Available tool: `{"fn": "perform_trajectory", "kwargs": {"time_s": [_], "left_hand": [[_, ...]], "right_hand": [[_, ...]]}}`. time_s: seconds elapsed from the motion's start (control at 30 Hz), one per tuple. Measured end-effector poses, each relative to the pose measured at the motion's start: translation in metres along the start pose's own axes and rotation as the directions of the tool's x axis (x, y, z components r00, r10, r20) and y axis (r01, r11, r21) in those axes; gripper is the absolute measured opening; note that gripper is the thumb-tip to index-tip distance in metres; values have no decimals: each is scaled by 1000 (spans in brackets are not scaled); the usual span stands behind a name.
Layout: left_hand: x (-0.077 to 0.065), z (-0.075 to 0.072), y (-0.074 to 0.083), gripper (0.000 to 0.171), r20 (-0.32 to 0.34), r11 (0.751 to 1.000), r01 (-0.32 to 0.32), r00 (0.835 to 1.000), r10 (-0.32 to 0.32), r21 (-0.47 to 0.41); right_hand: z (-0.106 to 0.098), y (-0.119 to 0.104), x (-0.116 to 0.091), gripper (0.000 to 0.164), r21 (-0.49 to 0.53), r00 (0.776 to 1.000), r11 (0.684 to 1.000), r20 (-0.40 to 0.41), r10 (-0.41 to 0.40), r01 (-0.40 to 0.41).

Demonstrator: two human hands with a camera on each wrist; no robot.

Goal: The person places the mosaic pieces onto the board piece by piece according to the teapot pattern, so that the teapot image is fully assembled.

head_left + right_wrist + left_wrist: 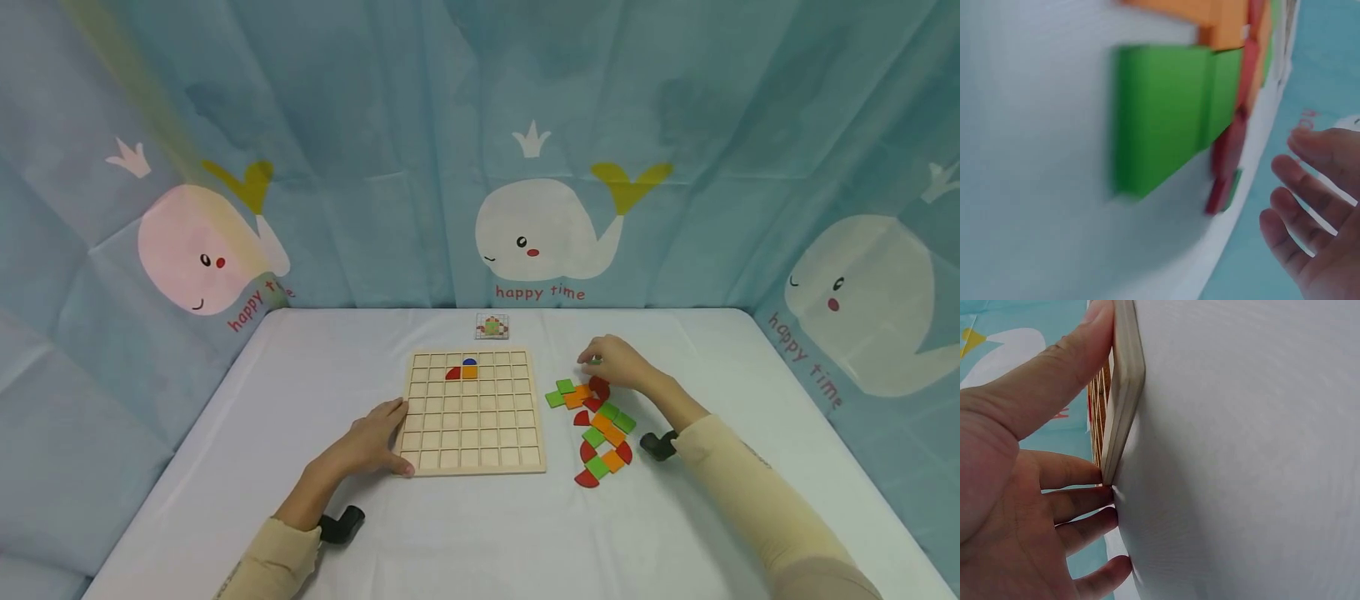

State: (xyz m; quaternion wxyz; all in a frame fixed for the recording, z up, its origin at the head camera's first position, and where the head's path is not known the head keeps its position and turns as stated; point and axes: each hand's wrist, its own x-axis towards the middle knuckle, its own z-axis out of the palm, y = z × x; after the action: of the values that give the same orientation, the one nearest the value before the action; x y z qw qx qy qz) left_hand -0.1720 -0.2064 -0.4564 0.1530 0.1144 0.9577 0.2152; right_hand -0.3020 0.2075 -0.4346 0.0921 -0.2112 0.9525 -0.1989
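A wooden grid board [468, 427] lies flat on the white table. In its upper rows sit a red quarter-round piece [453, 373], an orange square [469, 372] and a blue half-round piece [469, 362]. My left hand [367, 437] rests at the board's near left corner; thumb and fairly straight fingers touch its edges, as the left wrist view shows too. Above the far end of the loose pieces hovers my right hand [618, 362], fingers loosely extended and holding nothing in the right wrist view. Below its fingertips lies a green piece [1233, 189], beside dark red pieces [1229, 147].
Loose red, green and orange pieces [597, 422] spread to the right of the board. A small picture card [492, 327] lies behind it. Blue curtains [420, 167] with printed whales close off the table's back and sides. Each wrist wears a black camera mount [342, 525].
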Motion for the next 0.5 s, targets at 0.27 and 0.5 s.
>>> {"fn": "perform_trajectory", "kwargs": {"time_s": [0.27, 0.5], "left_hand": [[2, -1, -2, 112, -2, 1000, 4, 1000, -4, 4], [1, 1, 0, 113, -1, 1000, 7, 1000, -7, 0]], "right_hand": [[-1, 22, -14, 18, -62, 1000, 998, 10, -14, 14], [-1, 29, -18, 22, -89, 999, 996, 45, 19, -15]]}}
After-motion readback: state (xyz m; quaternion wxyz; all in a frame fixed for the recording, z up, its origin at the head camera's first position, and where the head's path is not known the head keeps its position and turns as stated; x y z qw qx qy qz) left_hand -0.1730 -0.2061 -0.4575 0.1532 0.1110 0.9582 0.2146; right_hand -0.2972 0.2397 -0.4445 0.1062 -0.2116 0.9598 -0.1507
